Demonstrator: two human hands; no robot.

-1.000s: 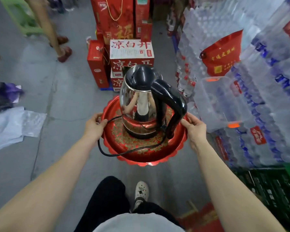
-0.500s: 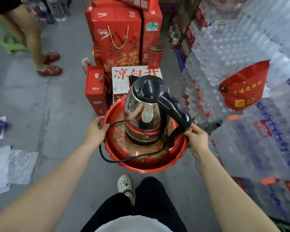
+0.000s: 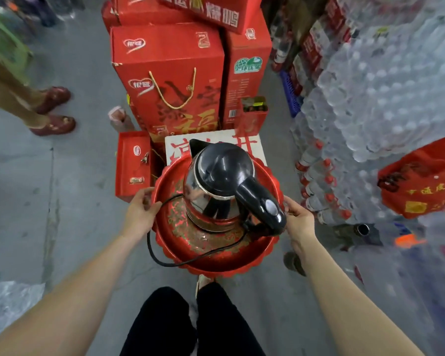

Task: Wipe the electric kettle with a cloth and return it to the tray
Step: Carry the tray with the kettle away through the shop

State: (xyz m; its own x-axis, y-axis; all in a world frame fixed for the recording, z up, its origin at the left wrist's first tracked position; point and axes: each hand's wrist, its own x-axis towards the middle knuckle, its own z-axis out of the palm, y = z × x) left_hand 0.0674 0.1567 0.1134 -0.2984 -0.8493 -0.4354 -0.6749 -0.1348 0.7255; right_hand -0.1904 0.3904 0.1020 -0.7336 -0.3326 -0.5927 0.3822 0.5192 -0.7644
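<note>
A steel electric kettle with a black lid and black handle stands upright on a round red tray with gold pattern. Its black cord loops over the tray's left and front rim. My left hand grips the tray's left rim. On the opposite side, my right hand holds the right rim, just beside the kettle's handle. The tray is held in the air above the concrete floor. No cloth is in view.
Red gift boxes are stacked straight ahead, with a white-topped carton under the tray's far edge. Shrink-wrapped water bottles wall the right side. Another person's legs and red sandals stand at the left. My legs and one shoe are below.
I have walked forward with the tray toward the red boxes. Both hands keep their hold on the rim, and the kettle stays on the tray.
</note>
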